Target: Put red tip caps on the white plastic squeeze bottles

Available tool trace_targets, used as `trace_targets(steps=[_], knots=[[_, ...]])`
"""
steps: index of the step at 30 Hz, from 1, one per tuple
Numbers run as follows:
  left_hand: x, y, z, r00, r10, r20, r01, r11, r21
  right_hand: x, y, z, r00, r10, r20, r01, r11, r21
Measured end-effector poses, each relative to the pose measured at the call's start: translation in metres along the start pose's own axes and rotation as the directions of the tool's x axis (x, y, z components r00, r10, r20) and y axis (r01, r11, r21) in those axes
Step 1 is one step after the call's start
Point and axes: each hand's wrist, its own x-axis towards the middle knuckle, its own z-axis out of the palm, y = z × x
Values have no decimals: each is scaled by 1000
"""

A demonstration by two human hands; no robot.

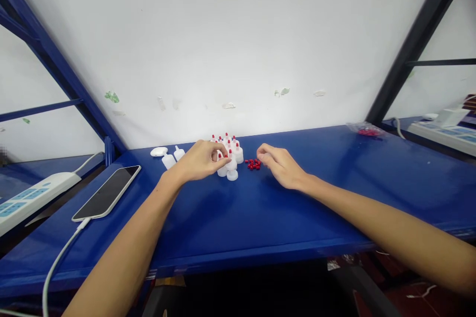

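Note:
My left hand (pixel 203 159) is closed in a pinch at the front of a cluster of small white squeeze bottles (pixel 239 154) with red-tipped nozzles. A red cap (pixel 225 156) shows between its thumb and forefinger; whether it sits on a bottle I cannot tell. Just below those fingertips is a round white bottle end (pixel 232 175). To the right of the cluster lies a small pile of loose red caps (pixel 253 164). My right hand (pixel 281 164) is at the pile's right edge, fingers curled together, their contents hidden.
Left of my left hand, two white bottles without red tips (pixel 169 161) lie beside a white oval case (pixel 159 151). A phone (pixel 107 193) on a charging cable and a power strip (pixel 35 198) are farther left. A plastic bag of red pieces (pixel 366 131) lies back right on the blue table (pixel 238 223).

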Motion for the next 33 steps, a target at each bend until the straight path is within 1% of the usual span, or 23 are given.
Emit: trace_targets(steps=[3,5,6,8,9,11,13,14,15,17,19,20,22,25,27,29,33], knots=[[2,-4,9,998,50,43,-52,997,64,1,2,1,1000,5,-9,-5,998,64],[3,-7,13,994,92,54,-97,990,101,3,6,2,999,43,-24,-41,995,88],[4,-8,15,994,108,31,-110,987,113,5,9,3,997,71,-32,-67,992,108],[4,-9,17,989,126,-82,-116,986,124,8,15,5,989,142,-34,-132,968,215],[4,-7,19,978,135,-157,-116,985,125,10,16,7,983,185,-20,-170,937,304],[4,0,25,940,173,-295,-141,982,126,13,17,9,962,273,17,-245,829,503],[4,11,36,897,237,-374,-193,969,153,15,14,9,935,353,35,-285,690,665],[4,17,42,880,280,-384,-222,957,188,16,12,8,924,380,30,-282,627,726],[5,22,49,876,314,-366,-237,941,241,16,10,7,916,399,26,-270,571,775],[10,31,61,883,392,-258,-270,875,402,17,9,5,906,422,38,-259,479,839],[15,33,70,899,410,-155,-260,784,564,17,10,2,899,433,65,-262,414,871],[18,33,74,908,400,-122,-244,743,623,17,12,1,899,433,71,-261,396,881],[23,29,80,927,365,-89,-207,694,690,17,15,1,908,416,52,-232,393,890],[26,23,88,940,335,-63,-189,667,721,17,18,4,926,376,29,-193,408,892],[26,21,91,942,332,-49,-192,653,732,17,17,5,930,367,23,-187,419,889],[26,21,93,942,333,-40,-196,644,739,16,14,5,925,379,13,-197,449,872],[25,24,92,945,323,-44,-188,650,736,15,10,5,896,444,9,-257,501,826]])
